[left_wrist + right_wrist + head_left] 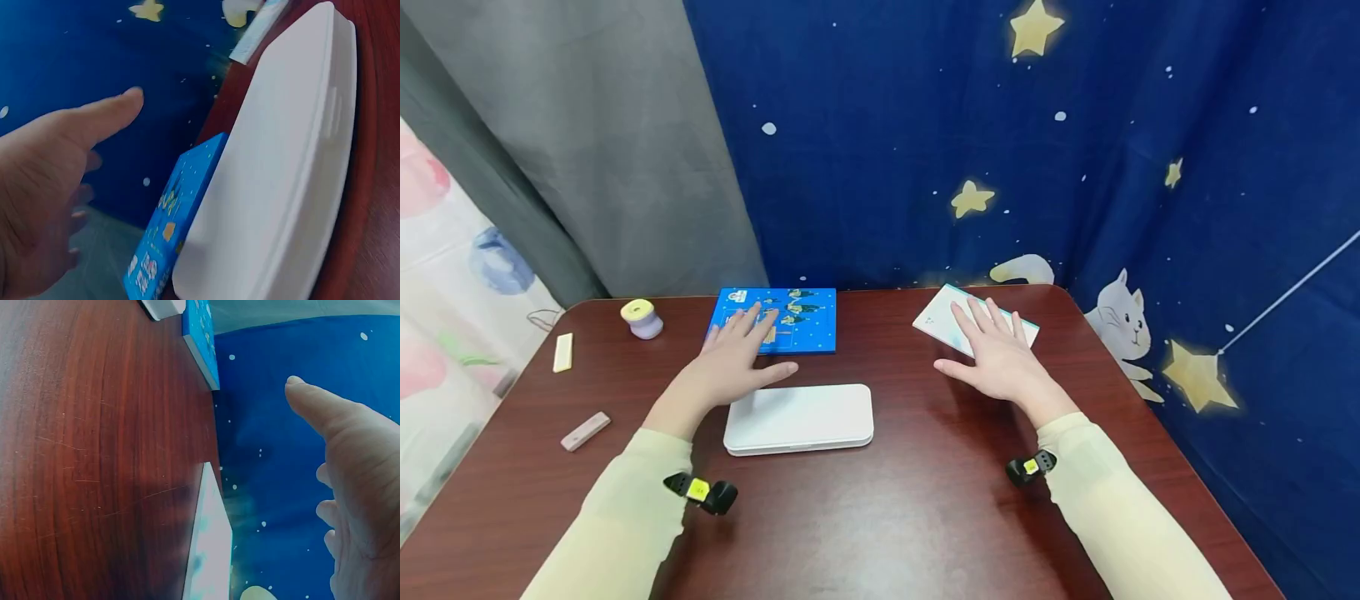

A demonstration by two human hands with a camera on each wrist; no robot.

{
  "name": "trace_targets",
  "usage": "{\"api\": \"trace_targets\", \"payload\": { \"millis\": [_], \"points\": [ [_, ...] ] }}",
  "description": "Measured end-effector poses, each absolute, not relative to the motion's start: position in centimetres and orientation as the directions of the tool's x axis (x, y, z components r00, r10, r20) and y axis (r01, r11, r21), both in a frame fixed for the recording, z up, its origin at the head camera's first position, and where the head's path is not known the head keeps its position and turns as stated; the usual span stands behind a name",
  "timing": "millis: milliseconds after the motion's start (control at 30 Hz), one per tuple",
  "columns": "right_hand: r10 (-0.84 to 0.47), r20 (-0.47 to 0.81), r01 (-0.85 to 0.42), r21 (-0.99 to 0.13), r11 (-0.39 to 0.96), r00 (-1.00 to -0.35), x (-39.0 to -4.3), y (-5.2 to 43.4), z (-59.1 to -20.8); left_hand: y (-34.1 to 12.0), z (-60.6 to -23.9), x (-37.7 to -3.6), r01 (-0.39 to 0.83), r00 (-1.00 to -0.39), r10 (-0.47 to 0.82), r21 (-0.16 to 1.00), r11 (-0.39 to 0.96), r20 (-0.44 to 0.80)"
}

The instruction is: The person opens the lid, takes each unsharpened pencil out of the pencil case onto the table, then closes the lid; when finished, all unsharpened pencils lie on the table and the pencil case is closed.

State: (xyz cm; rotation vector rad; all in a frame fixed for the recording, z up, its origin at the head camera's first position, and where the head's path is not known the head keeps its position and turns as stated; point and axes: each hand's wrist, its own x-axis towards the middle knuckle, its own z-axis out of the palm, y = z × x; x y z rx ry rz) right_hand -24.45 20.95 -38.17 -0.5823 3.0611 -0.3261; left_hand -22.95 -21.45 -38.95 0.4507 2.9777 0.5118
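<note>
My left hand hovers with spread fingers over a blue flat box or book printed with small pictures; the left wrist view shows a gap between hand and surface. Just in front lies a white pencil box with rounded corners, its lid down. The right hand, fingers also spread, is held above a white booklet with a teal edge, lying at an angle and partly covered from the head view. In the right wrist view the booklet is apart from the hand. Neither hand holds anything.
On the left of the brown table stand a lavender pot with a yellow top, a pale yellow block and a small pink bar. A blue star-patterned curtain hangs along the back and right edges.
</note>
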Motion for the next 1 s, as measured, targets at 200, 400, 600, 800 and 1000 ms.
{"api": "trace_targets", "payload": {
  "millis": [200, 400, 600, 800, 1000],
  "points": [
    [-0.442, 0.120, -0.452, -0.381, 0.806, -0.889, -24.8, 21.0, -39.2, -22.8, -41.0, -21.3, 0.340, -0.900, 0.433, 0.549, 0.763, -0.045],
    [-0.489, 0.146, -0.489, -0.511, 0.707, -0.860, -25.1, 20.6, -40.3, -24.0, -42.8, -19.0, 0.358, -0.879, 0.474, 0.585, 0.728, -0.052],
    [-0.535, 0.187, -0.537, -0.560, 0.631, -0.824, -25.1, 19.4, -41.0, -24.8, -44.1, -17.7, 0.370, -0.874, 0.481, 0.557, 0.744, -0.062],
    [-0.616, 0.122, -0.559, -0.583, 0.590, -0.778, -24.2, 17.0, -42.7, -25.2, -45.1, -17.5, 0.386, -0.890, 0.456, 0.512, 0.768, -0.013],
    [-0.654, 0.086, -0.574, -0.574, 0.584, -0.751, -23.4, 15.1, -44.1, -25.3, -45.4, -17.5, 0.392, -0.892, 0.452, 0.511, 0.765, 0.008]
  ]
}}
